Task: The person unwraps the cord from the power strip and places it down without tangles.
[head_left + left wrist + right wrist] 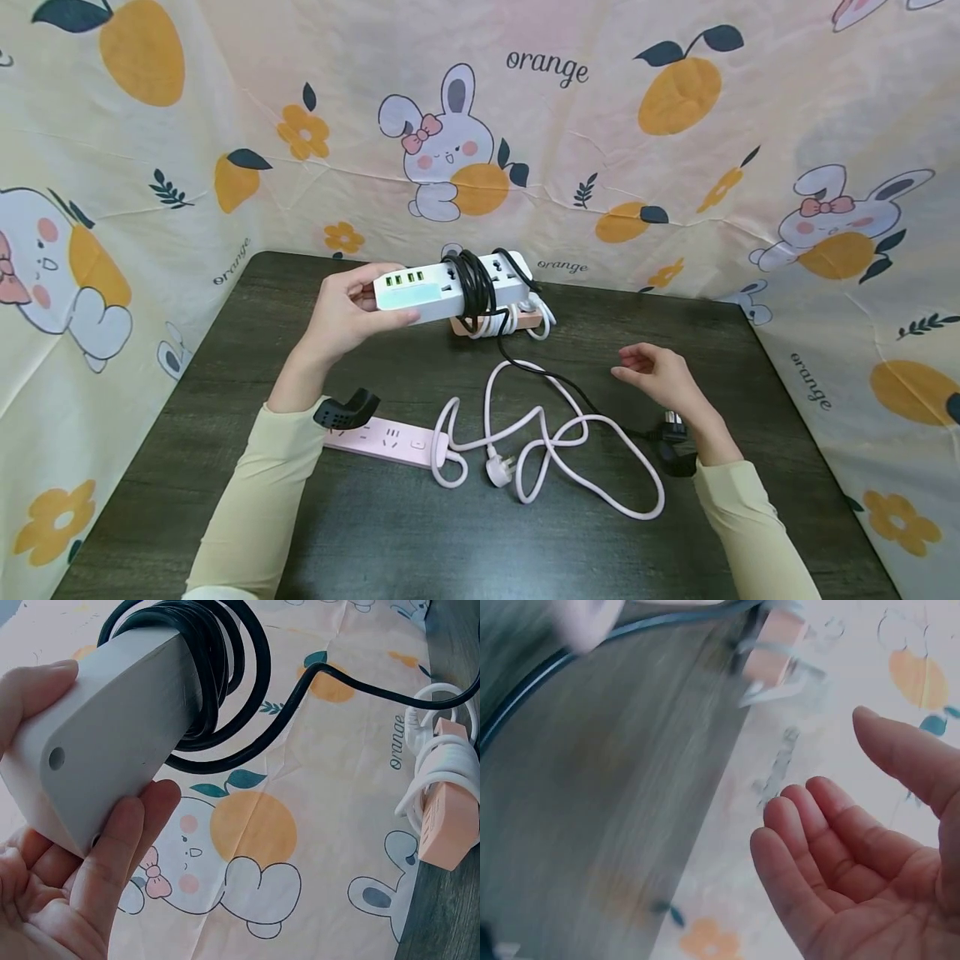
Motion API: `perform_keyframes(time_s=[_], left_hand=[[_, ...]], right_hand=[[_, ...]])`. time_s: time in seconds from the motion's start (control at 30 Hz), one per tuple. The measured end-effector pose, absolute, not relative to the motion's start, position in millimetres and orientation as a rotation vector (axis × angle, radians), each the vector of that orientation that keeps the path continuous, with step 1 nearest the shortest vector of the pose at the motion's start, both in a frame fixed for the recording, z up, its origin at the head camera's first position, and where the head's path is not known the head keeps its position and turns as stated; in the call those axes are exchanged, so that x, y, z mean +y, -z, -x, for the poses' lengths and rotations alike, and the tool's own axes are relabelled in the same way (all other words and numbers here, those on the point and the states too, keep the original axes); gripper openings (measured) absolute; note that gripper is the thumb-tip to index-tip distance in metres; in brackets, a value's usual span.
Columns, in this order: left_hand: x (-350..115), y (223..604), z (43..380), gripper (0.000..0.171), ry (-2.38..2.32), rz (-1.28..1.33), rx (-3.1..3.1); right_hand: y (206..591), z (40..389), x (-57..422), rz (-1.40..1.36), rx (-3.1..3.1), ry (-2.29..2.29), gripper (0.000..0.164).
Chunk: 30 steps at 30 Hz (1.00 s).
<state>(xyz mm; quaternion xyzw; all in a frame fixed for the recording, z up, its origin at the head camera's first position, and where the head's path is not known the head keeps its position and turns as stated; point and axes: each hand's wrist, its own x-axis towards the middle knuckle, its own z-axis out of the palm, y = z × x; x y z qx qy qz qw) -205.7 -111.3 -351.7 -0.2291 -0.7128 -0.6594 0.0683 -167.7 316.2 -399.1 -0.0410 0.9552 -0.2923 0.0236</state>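
My left hand (347, 310) grips the near end of a white power strip (420, 287), thumb on one side and fingers on the other, as the left wrist view confirms. Black cord (476, 287) is wound around the strip's middle, and a loose length runs down to the right toward a black plug (672, 427) beside my right wrist. Above the table's right part hangs my right hand (663, 375), its fingers loosely bent and holding nothing. In the right wrist view the palm (870, 892) faces the camera with nothing in it.
On the dark table (465, 550) lies a pink power strip (390, 442), its pink cord (551, 442) looped to the right and ending in a plug (498, 470). Behind the held strip sits an orange-pink power strip (450, 825) wrapped in white cord. A patterned cloth (570, 150) hangs behind.
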Motion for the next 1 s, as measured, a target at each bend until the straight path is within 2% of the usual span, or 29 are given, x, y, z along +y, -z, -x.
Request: perform_keyframes(time_s=[0.43,1.0], left_hand=[[-110.9,350.1,206.1,0.046,1.992,0.698,-2.145],[-110.5,350.8,204.0,0.046,1.993,0.696,-2.161]], right_hand=[[389.4,199.0,256.2,0.377,2.933,1.085,0.029],[387.9,220.9,187.3,0.616,2.773,1.504,0.025]])
